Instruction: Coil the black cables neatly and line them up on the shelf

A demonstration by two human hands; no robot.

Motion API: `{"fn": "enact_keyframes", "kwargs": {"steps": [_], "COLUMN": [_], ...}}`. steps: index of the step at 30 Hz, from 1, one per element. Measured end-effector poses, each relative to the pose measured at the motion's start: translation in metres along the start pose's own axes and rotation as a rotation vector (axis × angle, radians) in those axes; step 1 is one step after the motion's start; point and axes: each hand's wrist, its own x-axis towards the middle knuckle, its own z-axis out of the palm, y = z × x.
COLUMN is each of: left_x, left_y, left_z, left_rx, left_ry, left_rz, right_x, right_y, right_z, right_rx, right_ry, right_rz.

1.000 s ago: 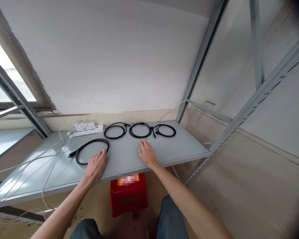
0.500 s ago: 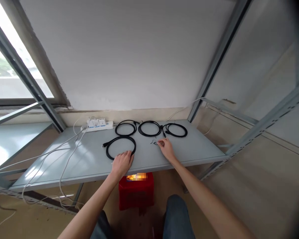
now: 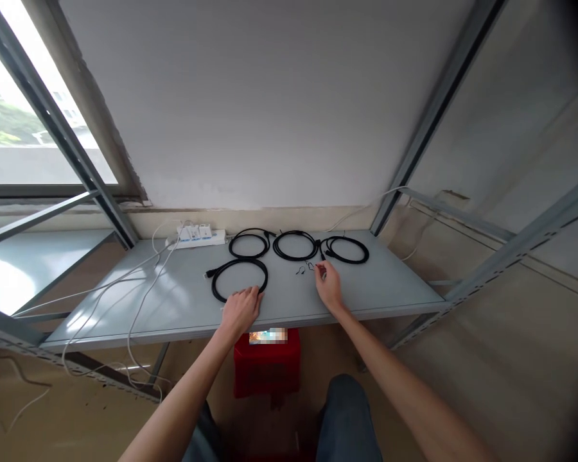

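My left hand (image 3: 241, 310) lies over the front edge of a coiled black cable (image 3: 216, 282), its fingers curled round the loop. The cable's plug end points out to the left. Further right, my right hand (image 3: 328, 282) has thumb and fingers pinched together on a thin black twist tie (image 3: 311, 265), which sticks out at the fingertips. Just left of it, another bent black tie (image 3: 300, 271) lies loose on the grey shelf (image 3: 284, 292). Behind are three more coils: a left coil (image 3: 232, 247), a middle coil (image 3: 293, 259) and a right coil (image 3: 356, 262).
A white power strip (image 3: 200, 241) with plugs stands at the back left, and white cords (image 3: 144, 307) run from it over the shelf's front edge. Metal uprights (image 3: 409, 157) frame the shelf. Below the front edge is a red stool (image 3: 267, 369) with a bright, partly blurred screen on it.
My right hand has shifted slightly away from the loose tie, with a tie now showing at its fingertips. My left hand stays on the front coil. The view has turned a little left.
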Motion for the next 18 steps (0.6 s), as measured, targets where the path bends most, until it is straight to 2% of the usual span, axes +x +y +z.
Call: {"fn": "enact_keyframes", "kwargs": {"steps": [4,8,11,13,16,18], "left_x": [0.001,0.002,0.002,0.002,0.007,0.011], "left_y": [-0.002,-0.009,-0.014,-0.012,-0.004,0.002], "left_z": [0.000,-0.003,-0.006,-0.007,-0.003,0.001], "left_rx": [0.009,0.018,0.028,0.002,-0.058,-0.086], "left_ry": [-0.023,-0.047,-0.044,-0.028,0.032,0.072], "left_rz": [0.011,0.066,0.065,0.016,-0.040,-0.061], "right_x": [-0.017,-0.032,-0.032,-0.027,-0.020,-0.020], "right_y": [-0.032,-0.066,-0.080,-0.083,-0.081,-0.079], "right_z": [0.015,0.053,0.081,0.093,0.101,0.102], "right_rx": [-0.037,-0.040,-0.042,-0.045,-0.042,-0.041], "right_ry": [-0.091,-0.299,-0.454,-0.473,-0.418,-0.407], "right_rz": [-0.120,-0.214,-0.251,-0.211,-0.128,-0.155]}}
